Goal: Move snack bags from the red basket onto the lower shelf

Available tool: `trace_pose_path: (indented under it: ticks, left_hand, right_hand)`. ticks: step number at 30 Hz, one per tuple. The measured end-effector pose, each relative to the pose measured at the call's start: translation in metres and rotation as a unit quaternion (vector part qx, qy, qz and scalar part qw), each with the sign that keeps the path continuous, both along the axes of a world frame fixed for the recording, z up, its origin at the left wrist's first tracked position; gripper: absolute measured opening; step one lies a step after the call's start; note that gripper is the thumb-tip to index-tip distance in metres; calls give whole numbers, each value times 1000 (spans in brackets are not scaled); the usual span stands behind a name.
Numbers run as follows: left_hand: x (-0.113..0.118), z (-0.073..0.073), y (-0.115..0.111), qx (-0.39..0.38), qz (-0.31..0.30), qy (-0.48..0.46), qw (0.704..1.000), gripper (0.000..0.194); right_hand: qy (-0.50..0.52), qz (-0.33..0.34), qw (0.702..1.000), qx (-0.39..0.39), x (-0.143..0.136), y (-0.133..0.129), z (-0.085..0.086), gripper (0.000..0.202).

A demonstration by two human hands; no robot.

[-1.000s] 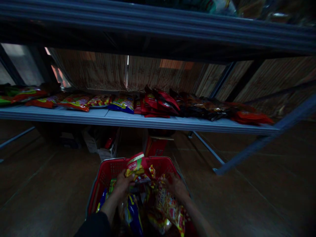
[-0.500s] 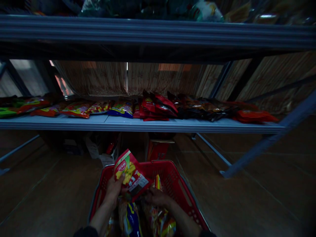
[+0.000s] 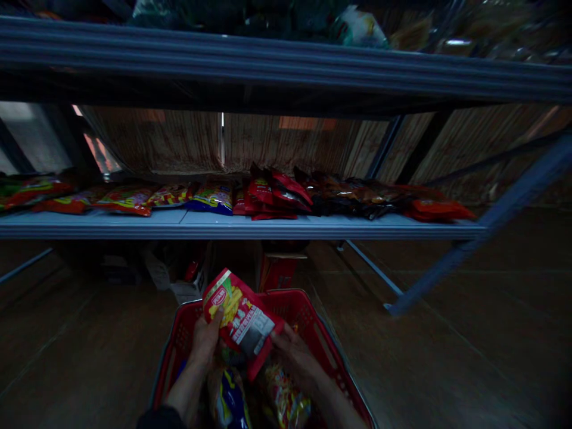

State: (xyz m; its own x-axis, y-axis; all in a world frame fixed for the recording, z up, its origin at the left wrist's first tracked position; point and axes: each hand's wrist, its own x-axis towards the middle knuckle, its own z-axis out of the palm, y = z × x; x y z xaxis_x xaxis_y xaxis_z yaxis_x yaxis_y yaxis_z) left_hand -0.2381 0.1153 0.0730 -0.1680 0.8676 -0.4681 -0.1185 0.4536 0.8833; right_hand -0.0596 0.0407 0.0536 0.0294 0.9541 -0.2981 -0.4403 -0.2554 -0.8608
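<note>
A red snack packet (image 3: 239, 316) with a yellow and green picture is held up over a red plastic basket (image 3: 308, 316). My left hand (image 3: 206, 341) grips the packet's left edge with the thumb on its front. My right hand (image 3: 292, 351) holds its lower right corner. Under my hands the basket holds several more packets, among them a blue one (image 3: 229, 400) and a red and yellow one (image 3: 286, 400).
A grey-blue metal shelf (image 3: 232, 225) ahead carries a row of snack packets: red and yellow ones (image 3: 127, 199) at left, red ones (image 3: 272, 193) in the middle, dark ones (image 3: 357, 196) at right. Boxes (image 3: 279, 271) stand on the floor under it. Another shelf (image 3: 286, 65) runs overhead.
Both hands lifted the red packet out of the basket's pile and turned it face up. My right hand moved from the packets at right onto the held packet's corner.
</note>
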Motion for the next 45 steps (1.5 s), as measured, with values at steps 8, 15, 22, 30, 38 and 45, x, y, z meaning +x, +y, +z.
trace_pose_path:
  ticks: [8,15,22,30,38,45]
  left_hand:
    - [22,-3,-33,-60,-10,-159,985,24]
    - [-13,1,-24,-63,-124,-159,977,23]
    - [-21,-1,-16,-32,-155,-147,976,34]
    - [-10,7,-13,-39,-103,-142,984,24]
    - [-10,16,-11,-68,-115,-189,973,24]
    - [-9,8,-16,-77,-130,-275,950,30]
  right_hand:
    - [39,-105,990,-85,19,5,-27,40]
    - [9,-116,992,-46,37,2,-8,39]
    - [-28,-82,996,-24,34,2,-2,35]
    - [-26,-86,995,-33,31,2,-2,32]
    - [8,-147,987,-63,30,-3,-14,37]
    - [20,-189,977,-99,33,-6,-20,46]
